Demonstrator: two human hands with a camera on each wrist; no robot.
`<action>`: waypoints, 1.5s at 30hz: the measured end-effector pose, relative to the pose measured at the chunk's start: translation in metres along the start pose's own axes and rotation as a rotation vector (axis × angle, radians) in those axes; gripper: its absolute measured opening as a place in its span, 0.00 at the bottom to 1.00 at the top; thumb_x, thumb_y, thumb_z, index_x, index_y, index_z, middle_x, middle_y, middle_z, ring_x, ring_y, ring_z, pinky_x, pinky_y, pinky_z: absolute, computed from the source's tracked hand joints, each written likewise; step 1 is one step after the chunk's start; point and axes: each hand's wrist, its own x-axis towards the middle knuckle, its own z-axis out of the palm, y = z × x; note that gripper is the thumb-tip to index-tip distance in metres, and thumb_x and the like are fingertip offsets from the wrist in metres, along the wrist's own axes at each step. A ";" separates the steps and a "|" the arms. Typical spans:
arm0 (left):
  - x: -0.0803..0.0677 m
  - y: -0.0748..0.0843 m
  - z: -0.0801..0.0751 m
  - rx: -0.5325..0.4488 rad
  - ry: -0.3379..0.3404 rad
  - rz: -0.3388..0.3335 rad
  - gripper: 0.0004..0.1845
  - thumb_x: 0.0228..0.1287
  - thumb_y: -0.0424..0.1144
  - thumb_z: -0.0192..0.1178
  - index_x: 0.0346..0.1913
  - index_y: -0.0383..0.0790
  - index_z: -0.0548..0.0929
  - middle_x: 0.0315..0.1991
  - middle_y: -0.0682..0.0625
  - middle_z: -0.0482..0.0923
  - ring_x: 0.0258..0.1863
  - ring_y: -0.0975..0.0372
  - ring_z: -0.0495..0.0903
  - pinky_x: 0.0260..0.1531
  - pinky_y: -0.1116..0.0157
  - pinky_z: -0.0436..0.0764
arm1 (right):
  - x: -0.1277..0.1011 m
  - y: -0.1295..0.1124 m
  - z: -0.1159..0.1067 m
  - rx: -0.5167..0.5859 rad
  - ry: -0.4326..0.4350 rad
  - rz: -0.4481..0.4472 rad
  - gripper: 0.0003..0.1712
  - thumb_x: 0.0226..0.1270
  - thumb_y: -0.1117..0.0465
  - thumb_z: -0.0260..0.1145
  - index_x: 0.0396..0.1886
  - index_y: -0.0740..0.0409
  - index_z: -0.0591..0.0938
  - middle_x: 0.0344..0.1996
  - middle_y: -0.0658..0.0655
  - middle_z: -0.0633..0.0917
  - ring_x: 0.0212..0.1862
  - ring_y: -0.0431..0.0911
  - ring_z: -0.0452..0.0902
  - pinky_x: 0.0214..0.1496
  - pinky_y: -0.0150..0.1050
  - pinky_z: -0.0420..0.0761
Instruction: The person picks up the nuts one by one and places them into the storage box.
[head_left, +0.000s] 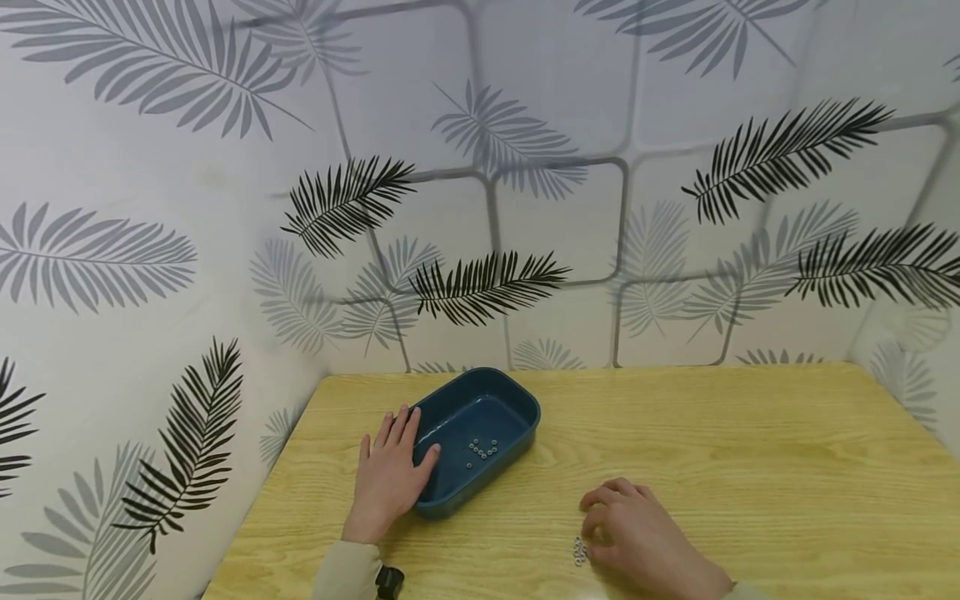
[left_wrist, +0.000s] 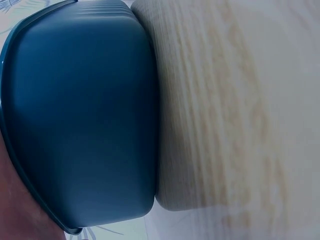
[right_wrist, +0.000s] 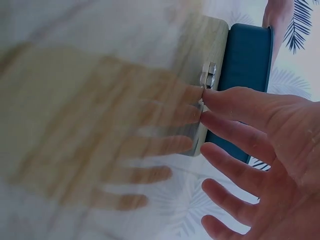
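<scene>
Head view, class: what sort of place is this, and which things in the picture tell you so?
Probably a small staged work corner rather than a lived-in room: a bare wooden table stands in a corner lined with palm-leaf wallpaper, bearing only a blue tray and small metal rings.

— What kind of place is this?

— A small set-up corner, not a real room. Leaf-print paper walls (head_left: 480, 208) stand just past the fingertips, all around a bare wooden table (head_left: 750, 467) under the fingers.

— A home?

— Can't tell.
</scene>
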 end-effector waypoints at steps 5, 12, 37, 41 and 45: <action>0.000 0.000 -0.001 -0.001 0.003 -0.005 0.37 0.74 0.58 0.50 0.78 0.43 0.58 0.77 0.43 0.52 0.76 0.47 0.48 0.68 0.37 0.48 | 0.000 0.000 0.001 0.002 -0.001 -0.012 0.06 0.52 0.58 0.75 0.25 0.39 0.87 0.44 0.44 0.83 0.50 0.48 0.73 0.48 0.54 0.73; 0.000 0.001 0.000 -0.011 0.003 -0.003 0.37 0.73 0.58 0.50 0.78 0.42 0.58 0.77 0.43 0.52 0.76 0.47 0.48 0.68 0.37 0.48 | 0.002 -0.002 0.000 0.002 -0.019 -0.021 0.08 0.53 0.58 0.75 0.24 0.37 0.86 0.44 0.44 0.83 0.50 0.48 0.72 0.49 0.55 0.72; 0.000 0.001 -0.002 -0.001 0.000 0.002 0.38 0.73 0.58 0.50 0.77 0.42 0.58 0.77 0.43 0.52 0.75 0.46 0.49 0.67 0.37 0.50 | 0.009 -0.010 0.002 -0.037 -0.026 0.017 0.12 0.51 0.58 0.71 0.14 0.40 0.80 0.39 0.46 0.83 0.48 0.47 0.71 0.51 0.54 0.71; 0.000 0.002 -0.002 -0.003 -0.001 0.000 0.38 0.73 0.58 0.50 0.77 0.42 0.58 0.77 0.43 0.52 0.76 0.47 0.48 0.68 0.37 0.50 | 0.008 -0.011 0.000 -0.010 -0.005 0.036 0.13 0.51 0.59 0.70 0.13 0.39 0.79 0.39 0.45 0.83 0.49 0.47 0.72 0.52 0.55 0.71; -0.001 0.002 -0.003 -0.003 -0.005 -0.003 0.38 0.73 0.58 0.50 0.77 0.42 0.58 0.77 0.42 0.52 0.76 0.47 0.48 0.68 0.37 0.49 | 0.006 -0.010 -0.003 0.029 0.007 0.063 0.15 0.51 0.60 0.70 0.12 0.38 0.78 0.40 0.45 0.83 0.50 0.47 0.72 0.54 0.57 0.70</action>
